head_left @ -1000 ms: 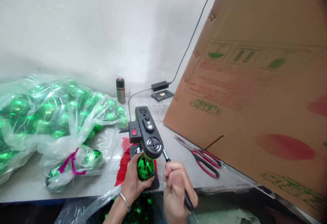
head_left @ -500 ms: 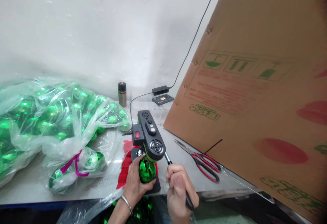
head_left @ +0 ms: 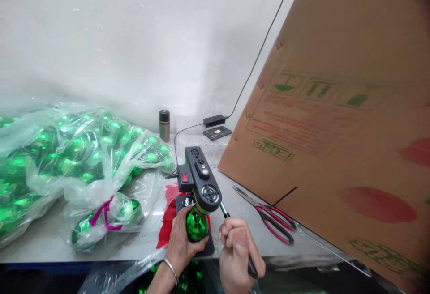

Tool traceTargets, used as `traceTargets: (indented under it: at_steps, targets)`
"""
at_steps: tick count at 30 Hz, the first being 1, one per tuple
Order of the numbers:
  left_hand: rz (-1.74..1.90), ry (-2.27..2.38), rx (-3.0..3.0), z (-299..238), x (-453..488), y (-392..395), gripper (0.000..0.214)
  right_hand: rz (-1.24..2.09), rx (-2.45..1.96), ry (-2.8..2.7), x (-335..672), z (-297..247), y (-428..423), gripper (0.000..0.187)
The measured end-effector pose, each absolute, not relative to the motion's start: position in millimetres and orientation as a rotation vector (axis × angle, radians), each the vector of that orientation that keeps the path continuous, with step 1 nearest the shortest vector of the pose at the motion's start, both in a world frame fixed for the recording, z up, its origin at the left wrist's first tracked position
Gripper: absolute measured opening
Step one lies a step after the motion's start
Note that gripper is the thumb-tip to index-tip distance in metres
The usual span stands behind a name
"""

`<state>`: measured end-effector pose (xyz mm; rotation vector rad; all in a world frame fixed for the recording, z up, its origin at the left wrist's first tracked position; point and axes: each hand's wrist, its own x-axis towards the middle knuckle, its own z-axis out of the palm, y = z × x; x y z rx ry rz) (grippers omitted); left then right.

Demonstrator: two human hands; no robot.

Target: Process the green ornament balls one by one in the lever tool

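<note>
Under the head of a small black bench machine (head_left: 202,175), my left hand (head_left: 179,236) is wrapped round a shiny green bauble (head_left: 196,226). The bauble's top is hidden beneath the machine's round vented end. My right hand (head_left: 239,251) grips the black handle of a lever (head_left: 251,268) that slants up to the machine's right side. A red switch shows on the machine's left. Beneath the machine lies a red cloth (head_left: 165,227).
A clear plastic bag (head_left: 74,164) of green baubles, tied with purple ribbon, fills the left. Red-handled scissors (head_left: 270,218) lie beside a large cardboard box (head_left: 319,142). A small bottle (head_left: 164,125), a power adapter (head_left: 215,120) and a phone (head_left: 217,132) stand near the wall.
The whole view has shifted slightly, so things appear a little further right. Both hands keep their holds on the bauble and the lever handle.
</note>
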<state>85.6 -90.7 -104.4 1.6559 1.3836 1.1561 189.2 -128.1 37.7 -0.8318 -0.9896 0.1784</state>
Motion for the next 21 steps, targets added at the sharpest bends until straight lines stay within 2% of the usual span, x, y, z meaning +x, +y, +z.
traceTargets:
  at_steps: [12, 15, 21]
  targets:
    - [1.187, 1.412, 1.666, -120.3, 96.9, -87.4, 0.085, 0.140, -0.759, -0.908, 196.6, -16.5, -117.0, 0.055]
    - [1.187, 1.419, 1.659, -117.0, 96.5, -87.5, 0.087, 0.163, -0.822, -0.908, 199.6, 3.8, -119.7, 0.058]
    - [1.160, 1.393, 1.603, -103.3, 86.9, -86.3, 0.089, 0.257, -0.967, -1.051, 204.7, 82.3, -124.7, 0.063]
